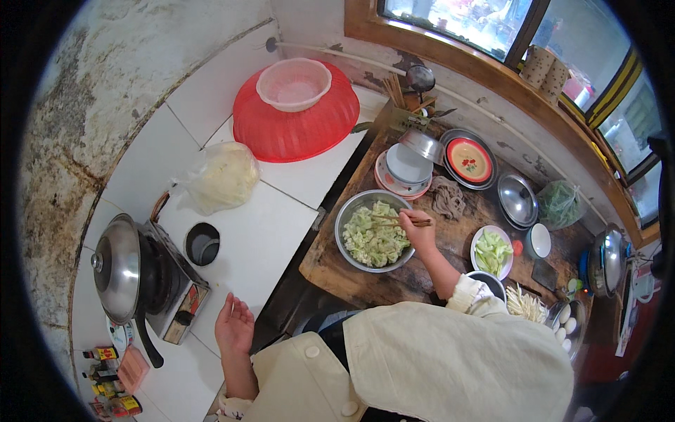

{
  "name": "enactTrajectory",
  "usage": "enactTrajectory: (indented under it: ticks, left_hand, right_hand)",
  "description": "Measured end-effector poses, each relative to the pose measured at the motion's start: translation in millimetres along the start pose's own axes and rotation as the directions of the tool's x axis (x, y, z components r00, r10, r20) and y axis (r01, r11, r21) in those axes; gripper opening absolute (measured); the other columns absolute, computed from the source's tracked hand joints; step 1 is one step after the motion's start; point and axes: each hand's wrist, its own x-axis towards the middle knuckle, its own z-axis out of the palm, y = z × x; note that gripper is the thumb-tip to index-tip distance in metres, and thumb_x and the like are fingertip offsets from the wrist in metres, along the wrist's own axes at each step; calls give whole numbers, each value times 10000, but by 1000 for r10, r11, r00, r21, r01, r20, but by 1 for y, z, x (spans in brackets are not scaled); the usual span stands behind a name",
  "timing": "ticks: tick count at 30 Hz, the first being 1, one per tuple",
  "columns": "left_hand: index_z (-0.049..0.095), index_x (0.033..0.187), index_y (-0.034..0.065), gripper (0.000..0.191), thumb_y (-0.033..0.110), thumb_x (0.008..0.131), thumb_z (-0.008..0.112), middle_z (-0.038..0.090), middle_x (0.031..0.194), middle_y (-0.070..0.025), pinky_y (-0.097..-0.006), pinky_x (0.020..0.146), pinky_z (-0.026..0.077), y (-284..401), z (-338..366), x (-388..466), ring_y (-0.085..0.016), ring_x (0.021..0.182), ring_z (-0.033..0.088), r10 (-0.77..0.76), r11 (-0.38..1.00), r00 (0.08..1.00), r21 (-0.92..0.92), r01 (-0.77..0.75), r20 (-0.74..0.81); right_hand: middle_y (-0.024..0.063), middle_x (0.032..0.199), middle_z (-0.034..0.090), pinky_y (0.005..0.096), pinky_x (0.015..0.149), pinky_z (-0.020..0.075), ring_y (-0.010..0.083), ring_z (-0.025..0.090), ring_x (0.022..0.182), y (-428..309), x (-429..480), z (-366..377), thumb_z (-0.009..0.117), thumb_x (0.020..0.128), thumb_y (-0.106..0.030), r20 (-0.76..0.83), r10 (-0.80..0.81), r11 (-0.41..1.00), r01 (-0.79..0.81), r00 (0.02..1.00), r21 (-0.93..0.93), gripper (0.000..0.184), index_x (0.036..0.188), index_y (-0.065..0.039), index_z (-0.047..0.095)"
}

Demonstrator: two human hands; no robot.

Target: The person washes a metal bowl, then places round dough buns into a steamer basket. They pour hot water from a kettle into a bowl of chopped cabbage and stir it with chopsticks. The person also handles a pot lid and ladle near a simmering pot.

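Observation:
My right hand [419, 229] grips a pair of wooden chopsticks [422, 222], whose tips rest among pale green cauliflower florets [372, 237]. The florets fill a steel basin [345, 254] on a worn wooden table [327, 269]. Palm up and holding nothing, my left hand [235, 323] hovers over the white tiled counter [274, 227]. Beside it stands a portable gas stove [182, 311] bearing a wok [142, 322] under a domed steel lid [118, 269].
A knotted plastic bag [224, 176] and an upturned red basin [295, 134] sit on the counter near a round hole [202, 244]. Stacked bowls [408, 163], a grey rag [447, 197], a plate of sliced greens [491, 250], white mushrooms [526, 305] and eggs [563, 322] are on the right. Sauce bottles [108, 374] stand lower left.

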Motion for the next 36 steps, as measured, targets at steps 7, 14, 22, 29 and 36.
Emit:
enactTrajectory:
  ticks: [7, 14, 22, 29, 36]
  left_hand:
    - [553, 1061, 95, 214, 162, 862, 512, 578, 877, 5, -258, 686, 474, -6, 1, 6, -129, 808, 555, 4, 1000, 999, -14, -4, 39]
    - [551, 1060, 89, 211, 152, 864, 507, 573, 888, 1, -260, 687, 474, -3, 2, 9, -129, 810, 553, 30, 999, 1000, -42, -29, 6]
    - [559, 1052, 86, 209, 153, 860, 512, 585, 892, -3, -269, 694, 479, -7, 3, 16, -136, 807, 562, 30, 1000, 999, 3, -30, 33]
    - [552, 1060, 89, 213, 152, 864, 497, 589, 897, -2, -273, 690, 480, -3, -8, 23, -137, 808, 565, -34, 999, 994, -24, 37, 104]
    - [557, 1048, 87, 202, 141, 859, 509, 582, 884, 4, -264, 670, 478, 0, -1, 31, -131, 784, 560, 6, 1000, 1000, -26, -5, 28]
  right_hand:
    - [118, 677, 625, 290, 572, 462, 192, 602, 607, -13, 5, 0, 669, 739, -140, 59, 16, 984, -5, 998, -176, 127, 738, -13, 657]
    - [142, 636, 589, 328, 545, 456, 286, 576, 587, -42, -12, -16, 648, 764, -171, 210, 157, 936, -78, 965, -343, 198, 689, 12, 632]
    - [119, 637, 593, 326, 517, 428, 232, 553, 550, -16, -6, -11, 656, 763, -168, 54, -119, 924, 131, 991, -359, 186, 716, 10, 633]
    - [121, 619, 600, 315, 494, 435, 237, 569, 529, -45, -6, -22, 661, 758, -171, 126, -101, 964, 129, 987, -233, 197, 691, 13, 637]
    - [154, 608, 582, 340, 511, 459, 303, 572, 540, -51, -12, -10, 693, 722, -191, 276, -83, 948, 161, 958, -274, 215, 663, 6, 631]
